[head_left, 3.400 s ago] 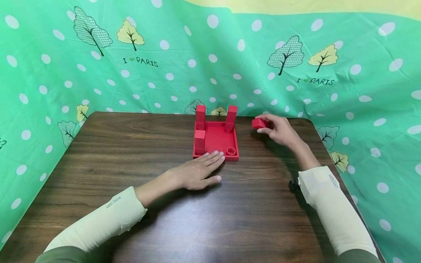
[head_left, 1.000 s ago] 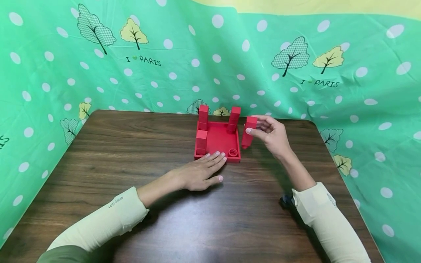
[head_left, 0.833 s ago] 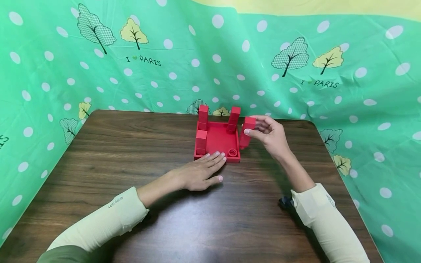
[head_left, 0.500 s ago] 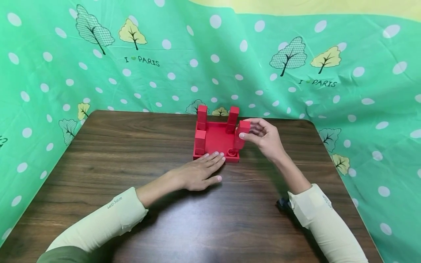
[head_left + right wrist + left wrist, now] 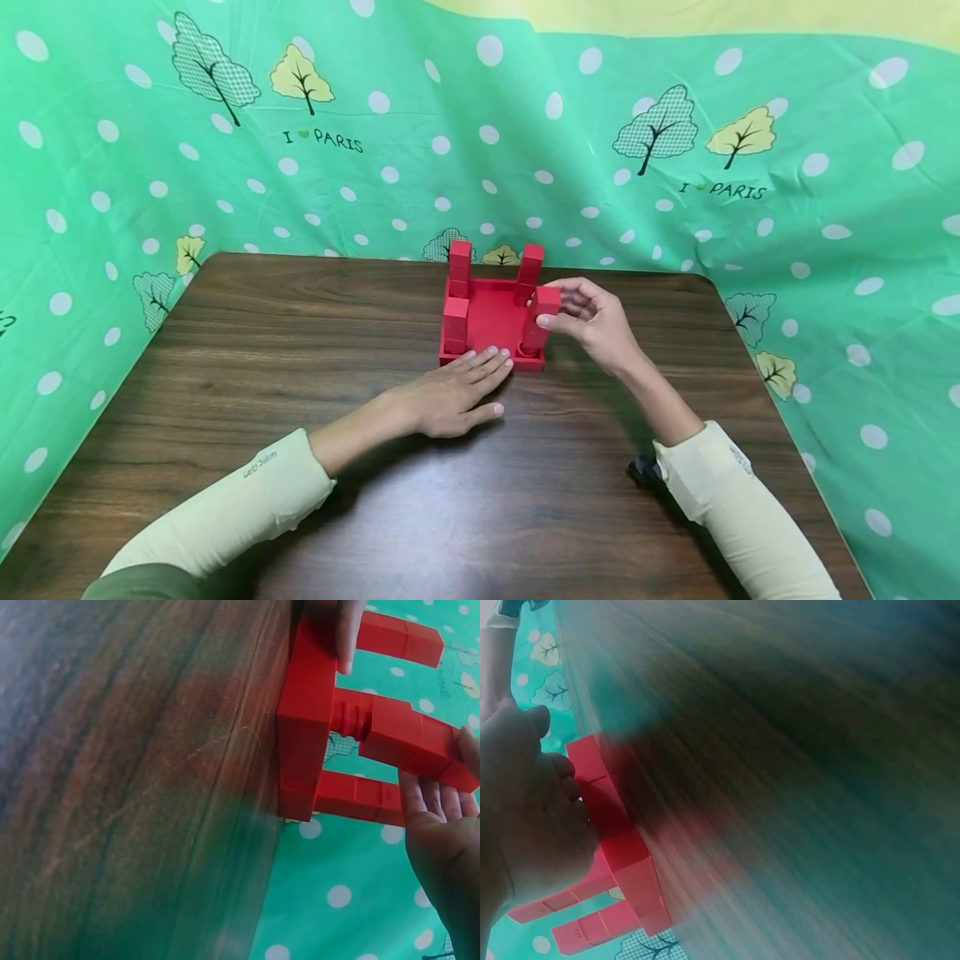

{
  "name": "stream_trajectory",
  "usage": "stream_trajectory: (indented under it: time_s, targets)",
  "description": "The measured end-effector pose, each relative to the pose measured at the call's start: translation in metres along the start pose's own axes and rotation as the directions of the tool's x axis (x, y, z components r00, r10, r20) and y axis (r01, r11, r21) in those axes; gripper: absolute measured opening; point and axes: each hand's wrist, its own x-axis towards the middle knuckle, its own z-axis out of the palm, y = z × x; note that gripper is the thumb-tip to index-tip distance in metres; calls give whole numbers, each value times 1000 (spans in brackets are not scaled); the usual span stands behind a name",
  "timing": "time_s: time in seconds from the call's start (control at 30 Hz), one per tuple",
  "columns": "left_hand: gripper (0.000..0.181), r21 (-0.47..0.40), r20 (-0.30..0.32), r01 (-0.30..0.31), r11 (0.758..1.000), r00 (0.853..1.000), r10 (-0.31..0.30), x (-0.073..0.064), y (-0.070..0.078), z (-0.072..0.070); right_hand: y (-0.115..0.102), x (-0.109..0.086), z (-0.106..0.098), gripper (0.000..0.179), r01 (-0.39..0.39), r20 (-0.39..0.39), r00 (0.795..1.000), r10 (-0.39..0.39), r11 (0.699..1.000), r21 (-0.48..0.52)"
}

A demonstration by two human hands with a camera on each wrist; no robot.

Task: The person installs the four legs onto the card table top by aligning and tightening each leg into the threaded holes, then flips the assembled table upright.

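Head view: right hand [image 5: 600,327] pinches red post [image 5: 535,334] at its fingertips; left hand [image 5: 448,397], flat, touches red tray [image 5: 491,312].

- The left sleeve [image 5: 225,508] was cream with dark lettering [image 5: 260,463]; dark green cloth [image 5: 146,582] showed beyond it.
- The right sleeve [image 5: 738,508] was cream too, lettered near its end, a black object [image 5: 644,472] jutting beneath.

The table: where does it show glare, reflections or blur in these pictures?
Head view: pale glare on the table in the foreground; left wrist view: hazy surface, with a red smear, likely reflecting the red tray; right wrist view: red and green tints, likely reflections.
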Motion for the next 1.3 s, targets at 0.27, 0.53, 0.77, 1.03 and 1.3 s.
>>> stream_trajectory:
  time_s: [0.27, 0.53, 0.77, 1.03, 1.3]
  targets:
    - [79, 10, -8, 6, 1000, 1000, -6, -1, -1, 1, 0, -1, 3, 49, -7, 44, 999, 7, 1000, 2]
    - [79, 14, -13, 12, 1000, 1000, -12, -2, 0, 0, 1, -1, 4, 48, 8, 87, 996, -10, 1000, 20]
    - [79, 17, -14, 7, 1000, 1000, -7, -1, 0, -1, 4, -1, 3, 49, 12, 109, 994, -10, 1000, -14]
    - [79, 27, -14, 1, 1000, 1000, -1, 0, 0, 0, 3, -1, -2, 53, 31, 146, 989, -23, 998, -50]
    - [78, 32, -17, -2, 999, 1000, 2, 0, 0, 1, 3, -1, -7, 59, 27, 172, 985, -8, 994, -109]
